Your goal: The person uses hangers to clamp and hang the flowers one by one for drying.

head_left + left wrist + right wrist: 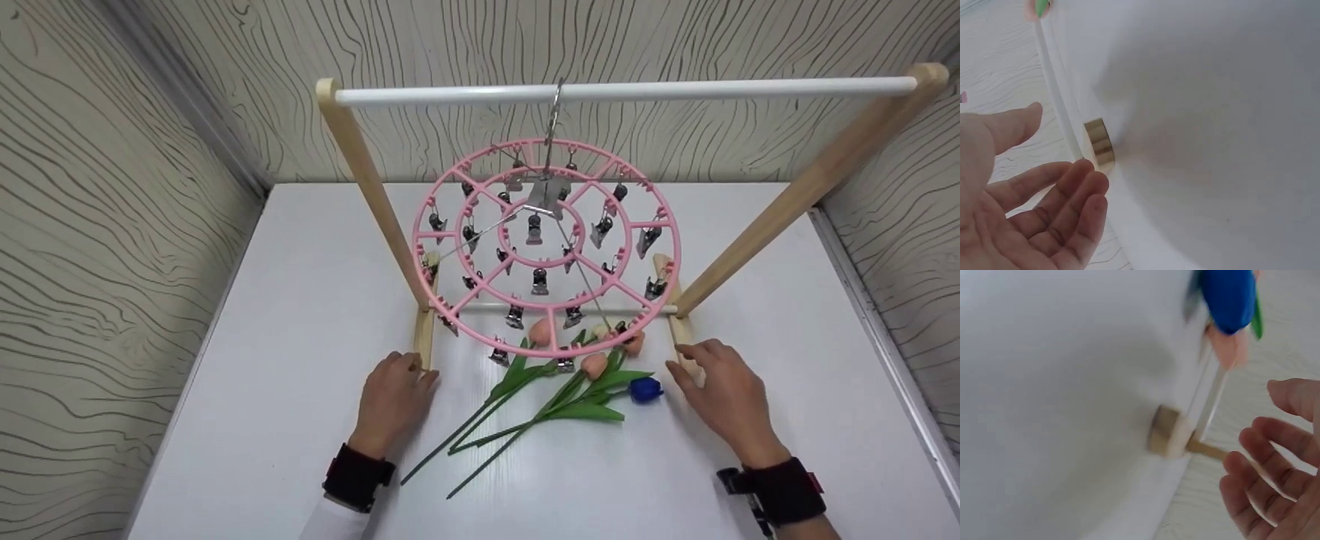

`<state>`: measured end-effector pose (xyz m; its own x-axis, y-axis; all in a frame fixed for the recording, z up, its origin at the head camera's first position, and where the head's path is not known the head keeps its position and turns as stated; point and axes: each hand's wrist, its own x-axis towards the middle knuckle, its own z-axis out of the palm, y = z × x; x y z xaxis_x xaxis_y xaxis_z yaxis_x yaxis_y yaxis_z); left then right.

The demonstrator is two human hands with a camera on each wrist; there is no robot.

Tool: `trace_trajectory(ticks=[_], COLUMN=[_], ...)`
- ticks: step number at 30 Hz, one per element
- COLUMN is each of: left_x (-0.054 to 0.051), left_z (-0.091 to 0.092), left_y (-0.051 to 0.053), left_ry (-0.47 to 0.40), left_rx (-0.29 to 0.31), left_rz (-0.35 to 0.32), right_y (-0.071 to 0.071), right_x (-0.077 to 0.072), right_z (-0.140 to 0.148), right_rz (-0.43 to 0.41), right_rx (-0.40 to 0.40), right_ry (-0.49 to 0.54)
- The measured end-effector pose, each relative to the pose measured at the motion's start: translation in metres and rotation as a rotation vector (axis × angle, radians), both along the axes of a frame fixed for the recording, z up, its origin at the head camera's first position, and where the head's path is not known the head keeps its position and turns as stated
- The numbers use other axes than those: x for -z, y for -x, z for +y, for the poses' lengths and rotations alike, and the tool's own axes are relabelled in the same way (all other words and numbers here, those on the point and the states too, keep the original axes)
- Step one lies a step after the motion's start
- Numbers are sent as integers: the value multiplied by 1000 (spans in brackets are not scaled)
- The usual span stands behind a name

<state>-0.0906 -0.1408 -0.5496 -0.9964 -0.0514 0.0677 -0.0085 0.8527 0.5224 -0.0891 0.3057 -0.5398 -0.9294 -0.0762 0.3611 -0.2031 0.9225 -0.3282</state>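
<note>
Left hand (pixel 394 394): fingers loosely bent, thumb apart, grasping nothing; beside the near end of the left foot (pixel 424 337), contact uncertain
Right hand (pixel 727 390): relaxed, also grasping nothing; beside the right foot (pixel 681 346), contact again uncertain
Rack (pixel 375 199): standing upright between and beyond the hands, both feet on the worktop (pixel 300 337), a white rail (pixel 465 94) across the top
Risk at the feet: a push from one hand alone would probably skew the rack; a lift at the near ends might tip it back
Flowers (pixel 594 366): lying on the worktop between the hands, one blue, others pink, heads towards the rack, stems towards the person; the longest stem ends just beside the left wrist
Risk to the flowers: an inward sweep of the left arm could catch that stem and scatter the bunch
Hanger (pixel 541 264): pink, ringed, hung from the rail by one hook (pixel 555 112), its clips (pixel 539 281) dangling
Risk to the hanger: with a single hook, a jolt to the rack would likely set it swinging and tangle clips
</note>
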Motion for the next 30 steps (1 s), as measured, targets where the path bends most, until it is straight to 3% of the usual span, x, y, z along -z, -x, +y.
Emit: trace_trajectory(ticks=[2, 5, 8, 14, 21, 25, 30], left_x=[0, 0, -1, -4, -7, -6, -4], left_z=[3, 7, 12, 24, 18, 10, 1], left_y=[-5, -12, -19, -31, -40, -44, -45], left_ry=[7, 7, -7, -48, -26, -19, -21], left_rx=[31, 64, 88, 131, 174, 165, 171], left_rz=[48, 108, 134, 119, 95, 64, 78], right_y=[-4, -9, -12, -15, -19, -20, -18], right_x=[-4, -10, -14, -15, 7, 17, 27], right_z=[-9, -23, -36, -61, -100, -120, -135], right_rz=[87, 145, 154, 133, 113, 107, 101], right_rx=[-78, -193, -280, -424, -519, -556, -573], right_ry=[-24, -41, -54, -110, -158, -222, -252])
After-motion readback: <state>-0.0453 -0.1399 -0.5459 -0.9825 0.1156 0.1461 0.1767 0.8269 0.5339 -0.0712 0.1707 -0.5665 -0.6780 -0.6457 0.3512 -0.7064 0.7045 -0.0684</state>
